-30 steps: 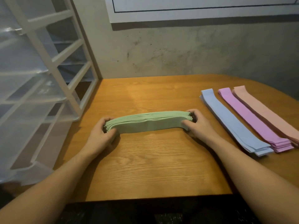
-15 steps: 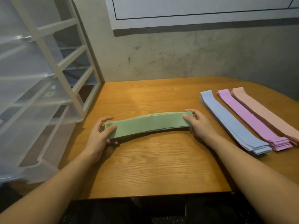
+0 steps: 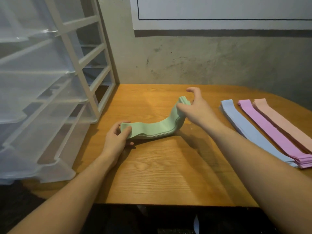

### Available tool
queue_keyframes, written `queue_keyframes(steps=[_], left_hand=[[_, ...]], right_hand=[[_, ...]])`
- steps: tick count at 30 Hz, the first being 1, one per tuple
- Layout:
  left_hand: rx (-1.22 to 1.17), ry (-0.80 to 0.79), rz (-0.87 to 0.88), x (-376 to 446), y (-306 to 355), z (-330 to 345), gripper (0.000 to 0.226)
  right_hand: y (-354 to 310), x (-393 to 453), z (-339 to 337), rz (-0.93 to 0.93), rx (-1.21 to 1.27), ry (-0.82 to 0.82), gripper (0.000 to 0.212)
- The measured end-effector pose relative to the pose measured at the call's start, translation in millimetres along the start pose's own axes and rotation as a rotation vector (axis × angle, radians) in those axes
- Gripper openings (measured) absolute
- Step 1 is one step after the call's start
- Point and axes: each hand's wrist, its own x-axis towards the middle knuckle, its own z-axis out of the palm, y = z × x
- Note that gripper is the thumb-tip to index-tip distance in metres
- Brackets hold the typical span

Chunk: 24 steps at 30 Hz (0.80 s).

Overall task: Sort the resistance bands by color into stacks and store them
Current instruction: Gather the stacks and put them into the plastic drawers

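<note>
Lifted at its 2 o'clock end since before, the green stack [image 3: 152,128] bends; left hand [image 3: 116,140] pinches it, right hand [image 3: 195,107] grips, fingertips hidden.

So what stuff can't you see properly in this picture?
- Sign, head view: the top edge cuts it off; its writing can't be read.
- Pink stack and peach stack: their near ends run off the right edge.
- Drawers: cloudy plastic hides what is inside.
- Green stack: the left hand and right hand cover its ends, and the band count is too fine to tell.
</note>
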Motion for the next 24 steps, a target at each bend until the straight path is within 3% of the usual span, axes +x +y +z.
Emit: queue_keyframes(steps=[8,15,24], left_hand=[[-0.059,-0.008,-0.011,3.7,-4.8,-2.7,0.014],[-0.148,-0.009,-0.019,1.2,-3.0,0.2,0.017],[-0.209,-0.075,-0.023,3.8,-1.3,-5.7,0.026]], right_hand=[[-70.3,-15.5,60.2,-0.232,-0.29,-0.108,0.075],[-89.3,-35.1,115.1,-0.369,-0.54,-0.138,0.078],[-75.4,-45.4,121.2,-0.407,-0.288,-0.154,0.081]])
